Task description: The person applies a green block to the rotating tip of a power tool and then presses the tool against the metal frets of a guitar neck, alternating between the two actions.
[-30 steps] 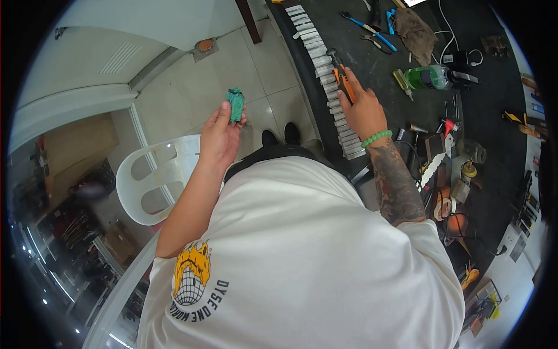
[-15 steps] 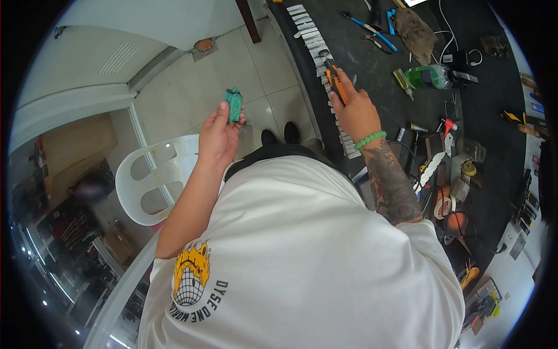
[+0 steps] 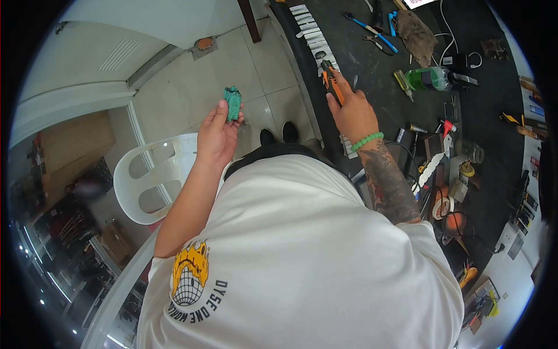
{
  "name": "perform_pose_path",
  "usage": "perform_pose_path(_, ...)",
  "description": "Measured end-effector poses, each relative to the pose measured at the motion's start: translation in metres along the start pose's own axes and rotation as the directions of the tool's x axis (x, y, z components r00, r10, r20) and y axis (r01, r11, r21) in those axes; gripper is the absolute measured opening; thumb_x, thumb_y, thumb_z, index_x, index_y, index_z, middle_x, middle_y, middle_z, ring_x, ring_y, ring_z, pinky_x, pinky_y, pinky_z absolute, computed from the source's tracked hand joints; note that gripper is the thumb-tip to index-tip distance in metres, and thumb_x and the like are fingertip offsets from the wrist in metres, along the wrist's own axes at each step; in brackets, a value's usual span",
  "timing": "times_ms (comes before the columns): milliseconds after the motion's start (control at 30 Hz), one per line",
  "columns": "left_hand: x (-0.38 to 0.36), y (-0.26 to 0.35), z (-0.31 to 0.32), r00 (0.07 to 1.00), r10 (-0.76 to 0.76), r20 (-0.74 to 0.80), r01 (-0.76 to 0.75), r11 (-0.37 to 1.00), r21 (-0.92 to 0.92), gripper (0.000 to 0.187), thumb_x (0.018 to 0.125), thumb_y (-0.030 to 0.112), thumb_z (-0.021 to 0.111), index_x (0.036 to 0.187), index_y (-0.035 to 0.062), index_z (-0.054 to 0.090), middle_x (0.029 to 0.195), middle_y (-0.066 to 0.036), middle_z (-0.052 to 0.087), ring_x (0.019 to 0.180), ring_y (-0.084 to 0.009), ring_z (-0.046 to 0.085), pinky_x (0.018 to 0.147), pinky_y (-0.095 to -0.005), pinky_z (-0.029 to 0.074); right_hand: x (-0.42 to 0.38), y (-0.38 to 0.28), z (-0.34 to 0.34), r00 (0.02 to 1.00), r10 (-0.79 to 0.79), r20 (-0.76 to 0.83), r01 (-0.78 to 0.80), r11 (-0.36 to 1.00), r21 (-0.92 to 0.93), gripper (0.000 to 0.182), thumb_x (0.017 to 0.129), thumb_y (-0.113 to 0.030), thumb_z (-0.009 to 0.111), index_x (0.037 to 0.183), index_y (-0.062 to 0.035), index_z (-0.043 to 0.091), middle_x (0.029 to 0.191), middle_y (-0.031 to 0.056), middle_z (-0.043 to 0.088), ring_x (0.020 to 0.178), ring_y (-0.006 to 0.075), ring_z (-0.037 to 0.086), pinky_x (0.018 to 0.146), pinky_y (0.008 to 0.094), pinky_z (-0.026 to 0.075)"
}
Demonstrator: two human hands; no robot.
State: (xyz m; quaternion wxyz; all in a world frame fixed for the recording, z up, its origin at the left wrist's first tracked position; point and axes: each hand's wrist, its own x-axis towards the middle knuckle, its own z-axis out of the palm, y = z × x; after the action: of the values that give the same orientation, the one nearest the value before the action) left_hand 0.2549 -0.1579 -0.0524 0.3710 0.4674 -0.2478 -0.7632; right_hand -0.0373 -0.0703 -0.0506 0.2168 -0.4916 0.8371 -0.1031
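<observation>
My left hand (image 3: 220,131) is raised over the floor, pinching a crumpled green wad (image 3: 232,103) between thumb and fingers. Over the bench, my right hand (image 3: 353,116) wraps round an orange-and-black handled tool (image 3: 332,83) with a rounded dark head; its exact kind I cannot tell. The tool's head overlaps a row of narrow white strips (image 3: 311,34) laid side by side along the near bench edge. My right hand and the tool cover part of that row. A green beaded bracelet (image 3: 367,141) circles my right wrist.
On the dark bench lie a blue-handled tool (image 3: 372,30), pliers (image 3: 378,45), a brown rag (image 3: 416,38) and a green spray bottle (image 3: 429,78). A red-and-white tool (image 3: 449,127) and cables sit further right. A white plastic chair (image 3: 125,185) stands to my left.
My right hand and the orange tool have shifted slightly left and toward me along the row. My left hand still holds the green wad, barely moved.
</observation>
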Motion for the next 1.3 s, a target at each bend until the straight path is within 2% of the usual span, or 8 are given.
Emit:
perform_pose_path(167, -0.002, 0.0, -0.001, 1.0, -0.008, 0.0, 0.008, 1.0, 0.003, 0.037, 0.104, 0.037, 0.064, 0.118, 0.0022, 0.066, 0.109, -0.01, 0.069, 0.095, -0.0167, 0.061, 0.094, -0.0321, 0.048, 0.003, 0.004, -0.001, 0.999, 0.014, -0.034, -0.014, 1.0, -0.005, 0.064, 0.099, -0.038, 0.064, 0.158, -0.0361, 0.039, 0.096, 0.0251, 0.066, 0.089, 0.045, 0.072, 0.079, 0.0498, 0.059)
perform_pose_path(267, -0.002, 0.0, -0.001, 1.0, -0.009, 0.006, 0.009, 1.0, 0.003, 0.037, 0.104, 0.036, 0.064, 0.118, 0.0021, 0.066, 0.109, -0.01, 0.069, 0.096, -0.0168, 0.061, 0.094, -0.0321, 0.048, -0.001, -0.004, 0.001, 0.999, -0.021, -0.03, 0.02, 1.0, -0.021, 0.064, 0.099, -0.038, 0.064, 0.158, -0.0361, 0.04, 0.096, 0.025, 0.066, 0.088, 0.0453, 0.071, 0.079, 0.0505, 0.059)
perform_pose_path(333, -0.003, 0.001, 0.0, 1.0, -0.01, -0.005, 0.01, 1.0, 0.0, 0.037, 0.104, 0.036, 0.064, 0.119, 0.0018, 0.066, 0.11, -0.01, 0.069, 0.096, -0.0168, 0.061, 0.094, -0.0321, 0.048, -0.004, -0.011, 0.001, 0.999, -0.027, 0.035, 0.028, 0.999, -0.037, 0.063, 0.099, -0.038, 0.064, 0.157, -0.0362, 0.04, 0.096, 0.0249, 0.066, 0.088, 0.0456, 0.071, 0.078, 0.0512, 0.059)
perform_pose_path(567, -0.002, 0.004, -0.003, 1.0, -0.002, -0.006, 0.002, 1.0, -0.006, 0.037, 0.104, 0.035, 0.064, 0.118, 0.0015, 0.066, 0.11, -0.009, 0.069, 0.096, -0.0168, 0.061, 0.094, -0.032, 0.048, 0.001, -0.003, -0.002, 1.0, 0.001, -0.021, -0.001, 1.0, -0.022, 0.063, 0.099, -0.038, 0.064, 0.157, -0.0352, 0.041, 0.095, 0.0241, 0.066, 0.088, 0.0453, 0.071, 0.077, 0.0505, 0.059)
perform_pose_path(1300, -0.002, 0.003, -0.005, 1.0, -0.016, -0.007, 0.016, 1.0, -0.021, 0.036, 0.105, 0.035, 0.064, 0.119, 0.0018, 0.066, 0.11, -0.01, 0.069, 0.096, -0.017, 0.061, 0.093, -0.0324, 0.049, -0.003, -0.009, -0.003, 1.0, -0.005, 0.025, 0.006, 0.999, -0.043, 0.065, 0.1, -0.039, 0.063, 0.159, -0.0354, 0.038, 0.098, 0.0242, 0.067, 0.089, 0.0444, 0.072, 0.08, 0.0496, 0.059)
